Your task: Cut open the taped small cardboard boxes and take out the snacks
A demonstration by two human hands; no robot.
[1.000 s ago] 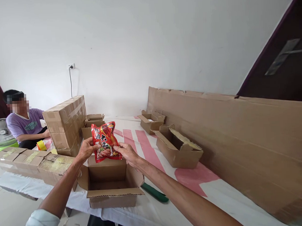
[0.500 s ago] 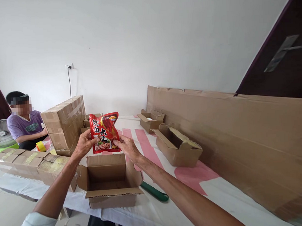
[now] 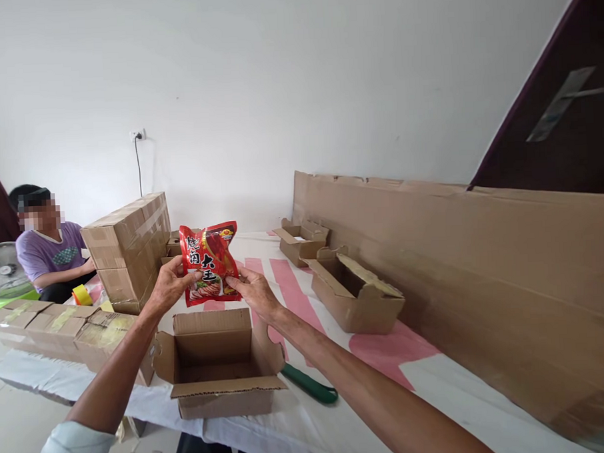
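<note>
Both my hands hold up a red food packet [image 3: 210,257] with large dark lettering and a picture of sliced meat on its front. My left hand [image 3: 170,283] pinches its left edge, thumb on the front. On the lower right edge, my right hand [image 3: 256,292] grips it the same way. Below the packet stands an open cardboard box [image 3: 227,403], its flaps spread and its inside bare. A green curved handle-like object [image 3: 311,384] lies against the box's right side, partly hidden by it.
Taped boxes [image 3: 127,244] are stacked at the left, with a low row of boxes [image 3: 51,327] before them. Two open boxes [image 3: 355,304] stand at the right by a tall cardboard sheet [image 3: 458,266]. A person [image 3: 57,254] sits at far left near a fan [image 3: 3,269].
The packet has risen very slightly and tilts a little differently between my hands. Otherwise the scene stays the same.
</note>
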